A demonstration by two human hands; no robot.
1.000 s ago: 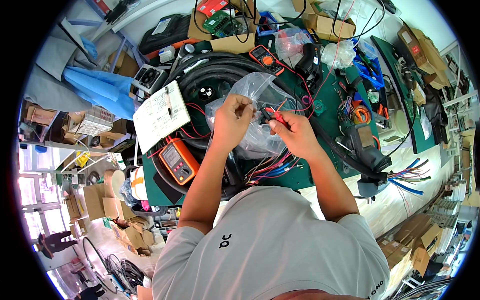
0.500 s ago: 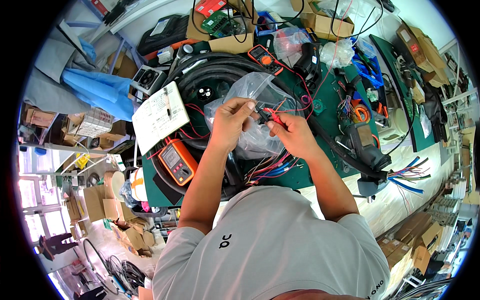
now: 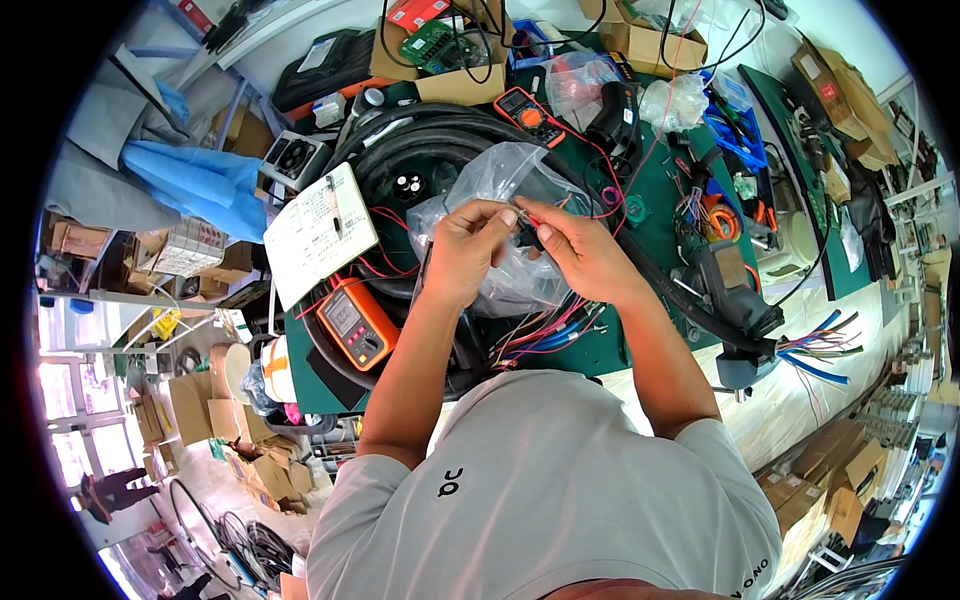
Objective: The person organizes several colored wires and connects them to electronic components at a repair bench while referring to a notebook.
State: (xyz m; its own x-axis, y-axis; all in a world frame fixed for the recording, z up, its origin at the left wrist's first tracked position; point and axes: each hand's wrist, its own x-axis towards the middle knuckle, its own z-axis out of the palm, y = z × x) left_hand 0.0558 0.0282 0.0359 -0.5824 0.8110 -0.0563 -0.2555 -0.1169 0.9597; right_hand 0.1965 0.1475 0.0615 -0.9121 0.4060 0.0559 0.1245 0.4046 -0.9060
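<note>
Over a clear plastic bag (image 3: 520, 285), my two hands meet with the fingertips nearly touching. My left hand (image 3: 468, 250) is closed in a pinch on something too small to name. My right hand (image 3: 582, 255) is closed too, thumb and forefinger on a small red and black piece (image 3: 531, 220), mostly covered by the fingers. A bundle of coloured wires (image 3: 555, 338) lies below the hands. By my left forearm sits an orange multimeter (image 3: 357, 325) with red leads. An open notebook (image 3: 322, 237) with a pen on it lies behind that meter.
A thick coiled black cable (image 3: 440, 120) fills the back of the green bench. A second multimeter (image 3: 530, 115) lies beyond the bag. On the right are a large black connector (image 3: 740, 365) with splayed wires and a blue bin (image 3: 737, 140). Cardboard boxes (image 3: 655, 50) stand behind.
My right hand has shifted slightly up and left, closing in on the left fingertips. The red piece, plainly visible before, is now mostly hidden by the fingers.
</note>
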